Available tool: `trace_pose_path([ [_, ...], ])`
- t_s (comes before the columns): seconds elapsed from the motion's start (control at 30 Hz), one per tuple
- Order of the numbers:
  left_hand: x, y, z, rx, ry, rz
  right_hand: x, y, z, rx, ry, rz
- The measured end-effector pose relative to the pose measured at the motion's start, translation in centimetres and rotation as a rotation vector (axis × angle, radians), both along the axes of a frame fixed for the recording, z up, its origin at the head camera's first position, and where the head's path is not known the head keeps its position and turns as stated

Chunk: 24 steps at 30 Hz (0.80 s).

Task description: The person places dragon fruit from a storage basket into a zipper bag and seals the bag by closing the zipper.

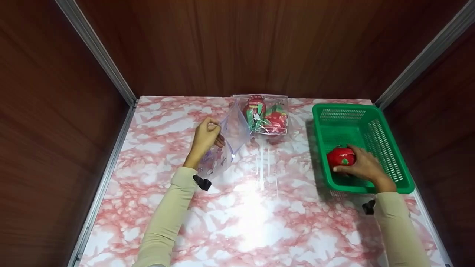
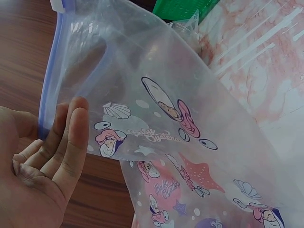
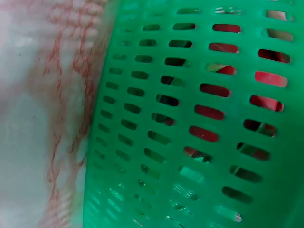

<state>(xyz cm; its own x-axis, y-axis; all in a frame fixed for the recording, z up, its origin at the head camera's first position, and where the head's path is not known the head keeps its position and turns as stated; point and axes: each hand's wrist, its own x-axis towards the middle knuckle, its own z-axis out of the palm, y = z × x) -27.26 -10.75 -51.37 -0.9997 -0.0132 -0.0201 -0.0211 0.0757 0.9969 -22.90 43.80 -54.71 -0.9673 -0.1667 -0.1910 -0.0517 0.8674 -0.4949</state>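
Note:
My left hand (image 1: 206,138) pinches the rim of a clear zip bag (image 1: 236,130) with a purple edge, and the bag's mouth gapes. In the left wrist view, cartoon prints and shells cover the bag (image 2: 166,114), and its purple zip strip runs between thumb and fingers. Inside the green basket (image 1: 320,141) my right hand (image 1: 365,167) grips a round, shiny red pack (image 1: 339,157) with a green mark. The right wrist view catches only the basket's slotted wall (image 3: 185,104), with red showing through the slots; the hand is hidden there.
A filled clear bag (image 1: 270,131) holding red and green packs lies against the back wall (image 1: 237,48), right beside the zip bag. The table (image 1: 237,207) has a pink and white marbled top that reflects light. Dark wood panels enclose both sides.

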Motion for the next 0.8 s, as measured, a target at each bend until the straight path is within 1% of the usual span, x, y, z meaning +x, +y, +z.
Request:
trace_pose_path([
  [0.2, 0.01, 0.11, -0.12, 0.016, 0.005, 0.004, 0.19, 0.16, -0.22, 0.008, 0.002, 0.011],
  [0.4, -0.05, 0.19, -0.24, 0.013, 0.009, 0.006, 0.22, 0.30, -0.18, 0.004, -0.001, 0.022],
  [0.67, -0.06, 0.17, -0.24, 0.016, 0.005, 0.004, 0.43, 0.33, -0.20, -0.019, 0.031, 0.029],
  [0.8, -0.06, 0.20, -0.19, 0.022, 0.005, 0.004, 0.48, 0.38, -0.26, -0.020, 0.032, 0.034],
])
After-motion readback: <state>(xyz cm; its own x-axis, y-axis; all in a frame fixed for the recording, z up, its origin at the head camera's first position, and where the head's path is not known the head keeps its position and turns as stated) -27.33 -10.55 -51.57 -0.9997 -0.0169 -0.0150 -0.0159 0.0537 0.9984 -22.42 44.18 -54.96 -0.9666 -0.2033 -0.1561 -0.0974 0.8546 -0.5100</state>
